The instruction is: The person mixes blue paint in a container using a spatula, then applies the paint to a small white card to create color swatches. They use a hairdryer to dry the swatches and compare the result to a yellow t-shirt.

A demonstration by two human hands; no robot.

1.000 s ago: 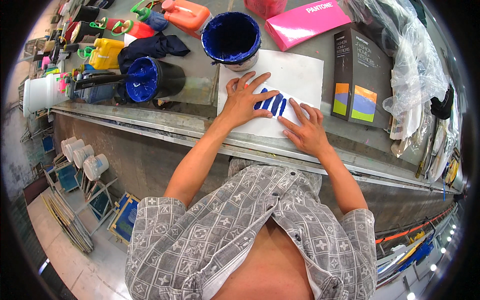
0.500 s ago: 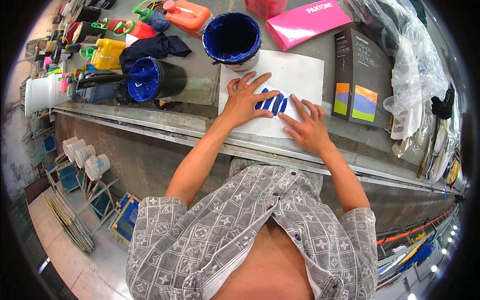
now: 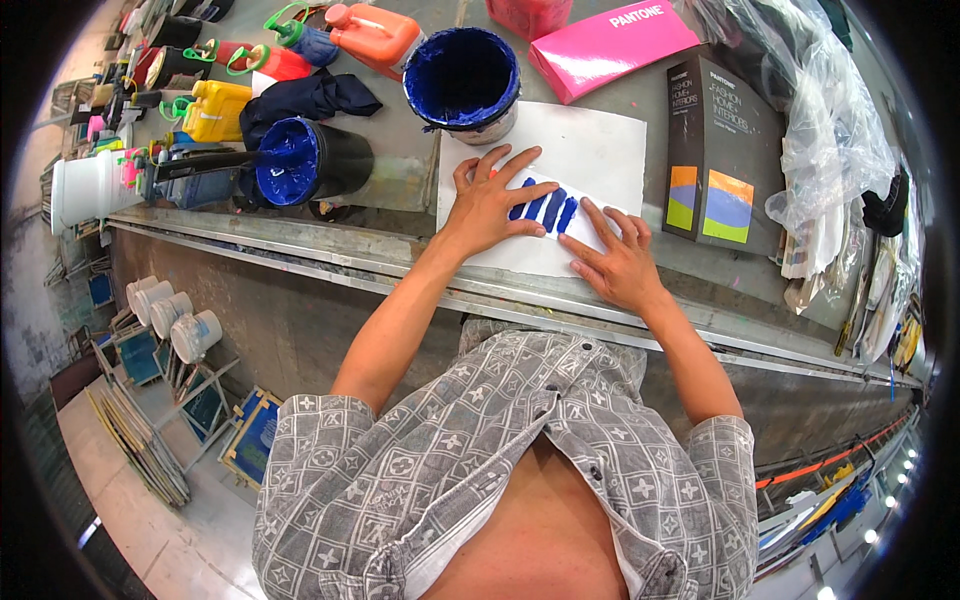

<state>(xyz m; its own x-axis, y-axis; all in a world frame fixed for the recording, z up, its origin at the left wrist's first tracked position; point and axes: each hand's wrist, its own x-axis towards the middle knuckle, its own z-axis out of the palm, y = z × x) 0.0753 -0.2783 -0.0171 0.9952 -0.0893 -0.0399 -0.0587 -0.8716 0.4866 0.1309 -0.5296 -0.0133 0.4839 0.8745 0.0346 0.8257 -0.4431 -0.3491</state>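
A white sheet of paper lies on the workbench, its top left corner behind a paint-smeared bucket of dark blue paint. Several blue paint stripes run slanting across a paler strip on the sheet. My left hand rests with spread fingers at the left end of the stripes, thumb and index finger reaching over that end. At the right end, my right hand lies with its fingers apart, the fingertips beside the last stripe. Neither hand grips anything.
Left stands a black tub of blue paint with a dark handle sticking out. Orange and yellow jugs are behind it. A pink box, a dark standing folder and clear plastic sheeting stretch along the right.
My right hand has shifted slightly right and down, showing more of the last blue stripe. My left hand stays in place on the paper.
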